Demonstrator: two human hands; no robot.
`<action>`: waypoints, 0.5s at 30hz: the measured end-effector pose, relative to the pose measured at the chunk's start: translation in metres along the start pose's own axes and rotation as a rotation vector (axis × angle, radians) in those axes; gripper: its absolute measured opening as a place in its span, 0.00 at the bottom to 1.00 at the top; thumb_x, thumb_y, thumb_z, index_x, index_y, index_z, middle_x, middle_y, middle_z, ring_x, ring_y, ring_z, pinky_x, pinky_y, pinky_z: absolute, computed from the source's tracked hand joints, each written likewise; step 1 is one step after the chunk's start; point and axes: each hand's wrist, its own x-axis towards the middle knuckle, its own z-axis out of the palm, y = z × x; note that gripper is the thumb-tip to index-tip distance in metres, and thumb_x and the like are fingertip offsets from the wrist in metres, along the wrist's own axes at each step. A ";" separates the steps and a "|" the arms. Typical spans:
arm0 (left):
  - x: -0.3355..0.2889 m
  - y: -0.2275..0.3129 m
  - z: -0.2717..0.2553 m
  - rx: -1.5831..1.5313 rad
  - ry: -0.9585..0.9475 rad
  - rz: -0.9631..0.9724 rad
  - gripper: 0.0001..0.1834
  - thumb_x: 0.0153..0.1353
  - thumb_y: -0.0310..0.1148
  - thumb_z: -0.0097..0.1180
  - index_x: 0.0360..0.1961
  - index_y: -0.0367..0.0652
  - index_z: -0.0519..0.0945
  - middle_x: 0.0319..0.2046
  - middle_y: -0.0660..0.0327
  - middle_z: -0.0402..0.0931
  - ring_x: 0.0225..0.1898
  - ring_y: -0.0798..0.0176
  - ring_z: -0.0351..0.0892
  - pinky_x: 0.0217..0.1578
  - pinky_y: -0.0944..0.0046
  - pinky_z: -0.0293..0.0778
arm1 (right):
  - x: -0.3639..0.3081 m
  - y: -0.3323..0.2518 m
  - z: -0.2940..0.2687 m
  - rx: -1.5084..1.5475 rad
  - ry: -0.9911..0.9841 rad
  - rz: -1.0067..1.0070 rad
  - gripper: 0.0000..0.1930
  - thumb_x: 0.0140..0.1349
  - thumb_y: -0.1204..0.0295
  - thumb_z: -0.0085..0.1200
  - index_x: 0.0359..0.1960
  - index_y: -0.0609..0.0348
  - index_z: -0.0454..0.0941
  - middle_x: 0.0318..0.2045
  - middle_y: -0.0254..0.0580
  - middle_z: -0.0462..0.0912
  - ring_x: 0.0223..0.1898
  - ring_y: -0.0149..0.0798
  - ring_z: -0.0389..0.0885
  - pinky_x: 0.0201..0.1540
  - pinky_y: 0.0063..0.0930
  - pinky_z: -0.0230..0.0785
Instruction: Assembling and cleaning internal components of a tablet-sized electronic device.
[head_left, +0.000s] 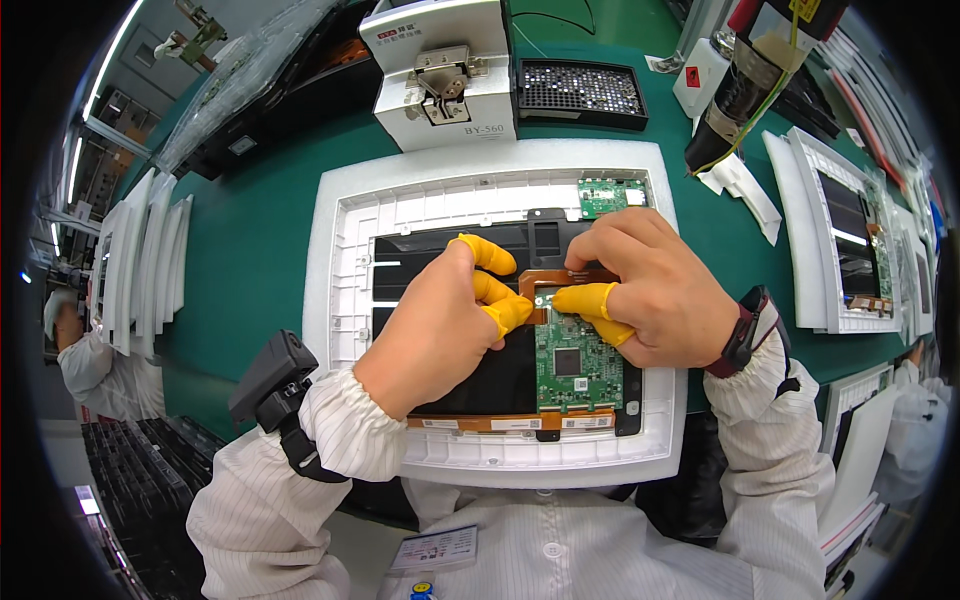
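An orange flat flex cable (541,281) bends over the upper edge of a green circuit board (590,365), which carries a square black chip. My left hand (440,315), with yellow finger cots, is closed in a pinch at the cable's left end, by the board's top left corner. From the other side my right hand (660,290) is closed too. Its yellow-tipped fingers press where cable and board meet, and another fingertip rests on the cable's upper strip. The fingers partly hide the connector there. Beneath lies a black panel (480,370) inside a white plastic frame (350,270).
White foam (325,215) borders the frame. Behind stand a white screw-feeding machine (445,100) and a black tray of small parts (582,92). A dark taped power tool (735,105) hangs at the upper right. Similar framed panels (850,235) stand right; white sheets (145,260) stand left, near another person's sleeve (100,375).
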 end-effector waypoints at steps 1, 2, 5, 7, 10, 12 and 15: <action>0.000 -0.001 0.001 0.015 0.005 0.008 0.21 0.64 0.25 0.62 0.54 0.28 0.70 0.44 0.52 0.79 0.36 0.67 0.81 0.35 0.70 0.79 | 0.000 0.000 0.000 0.000 0.000 0.002 0.09 0.34 0.78 0.66 0.22 0.62 0.83 0.45 0.41 0.77 0.53 0.47 0.73 0.58 0.42 0.65; -0.001 0.001 0.001 0.016 0.005 0.007 0.21 0.64 0.25 0.62 0.54 0.28 0.70 0.44 0.52 0.79 0.36 0.67 0.81 0.35 0.70 0.79 | -0.001 0.000 0.000 0.001 0.001 0.002 0.09 0.34 0.78 0.66 0.22 0.62 0.83 0.45 0.41 0.77 0.53 0.47 0.73 0.58 0.42 0.65; -0.001 0.001 0.003 0.019 0.035 0.001 0.20 0.61 0.19 0.60 0.54 0.25 0.71 0.41 0.48 0.80 0.35 0.63 0.83 0.37 0.66 0.80 | -0.001 0.000 0.000 0.011 0.017 -0.007 0.10 0.34 0.78 0.66 0.23 0.62 0.83 0.44 0.41 0.77 0.53 0.48 0.73 0.58 0.42 0.65; 0.001 -0.007 0.004 -0.005 0.030 0.042 0.21 0.64 0.25 0.63 0.54 0.27 0.70 0.44 0.51 0.78 0.37 0.66 0.82 0.35 0.70 0.80 | -0.002 0.002 0.002 -0.011 0.028 -0.022 0.09 0.34 0.78 0.66 0.22 0.61 0.83 0.44 0.41 0.77 0.52 0.48 0.74 0.58 0.42 0.65; 0.002 -0.004 0.002 0.020 0.022 0.030 0.21 0.63 0.22 0.62 0.53 0.26 0.70 0.44 0.51 0.78 0.37 0.65 0.82 0.35 0.70 0.80 | -0.001 0.001 0.002 -0.011 0.033 -0.018 0.09 0.34 0.78 0.66 0.22 0.61 0.83 0.43 0.41 0.78 0.52 0.48 0.74 0.57 0.42 0.65; 0.001 -0.005 0.000 0.032 0.025 0.024 0.20 0.62 0.21 0.61 0.53 0.26 0.70 0.44 0.51 0.79 0.37 0.65 0.82 0.36 0.70 0.80 | 0.002 0.001 0.004 0.004 0.035 -0.022 0.09 0.34 0.79 0.66 0.22 0.61 0.83 0.43 0.41 0.78 0.52 0.48 0.74 0.57 0.42 0.65; 0.004 -0.002 0.003 0.040 0.010 0.033 0.20 0.61 0.19 0.60 0.53 0.25 0.70 0.45 0.50 0.79 0.37 0.65 0.83 0.36 0.70 0.80 | -0.003 0.003 0.002 0.007 0.043 -0.010 0.09 0.35 0.79 0.66 0.22 0.61 0.83 0.43 0.41 0.78 0.52 0.48 0.74 0.57 0.42 0.66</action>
